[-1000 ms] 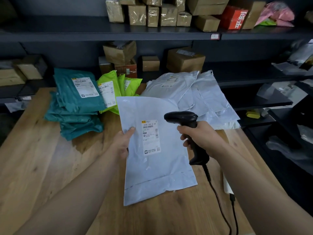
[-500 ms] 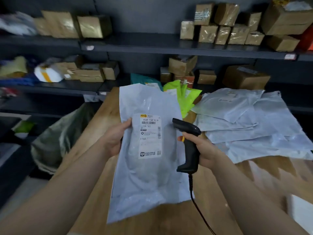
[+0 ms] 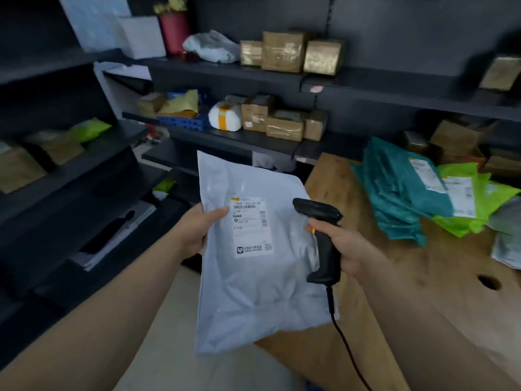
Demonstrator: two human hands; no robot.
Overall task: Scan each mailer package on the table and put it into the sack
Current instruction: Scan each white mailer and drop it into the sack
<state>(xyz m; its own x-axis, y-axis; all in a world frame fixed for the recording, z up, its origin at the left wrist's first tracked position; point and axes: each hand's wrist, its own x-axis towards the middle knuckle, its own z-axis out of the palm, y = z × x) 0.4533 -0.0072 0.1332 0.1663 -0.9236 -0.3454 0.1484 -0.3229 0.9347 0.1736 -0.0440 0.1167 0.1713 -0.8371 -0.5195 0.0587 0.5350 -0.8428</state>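
Note:
My left hand (image 3: 201, 228) grips the left edge of a pale grey mailer (image 3: 253, 277), thumb next to its white shipping label (image 3: 249, 227). The mailer hangs upright past the table's left edge, above the floor. My right hand (image 3: 342, 246) holds a black corded barcode scanner (image 3: 321, 235) by its handle, head turned toward the label. On the wooden table (image 3: 423, 292) at the right lie a stack of teal mailers (image 3: 394, 190), lime green mailers (image 3: 476, 204) and the edge of grey mailers (image 3: 507, 238). The sack is not in view.
Dark shelving (image 3: 225, 136) with brown cardboard boxes (image 3: 282, 122) and a white taped bundle (image 3: 225, 115) fills the back and left. More dark shelves (image 3: 70, 179) stand close on the left. The table has a round hole (image 3: 489, 282) near its right side.
The view has swung left: the table and its mailer piles now sit at the right. The grey mailer, lifted off the table, has been carried left beyond the table edge; the scanner stays beside it.

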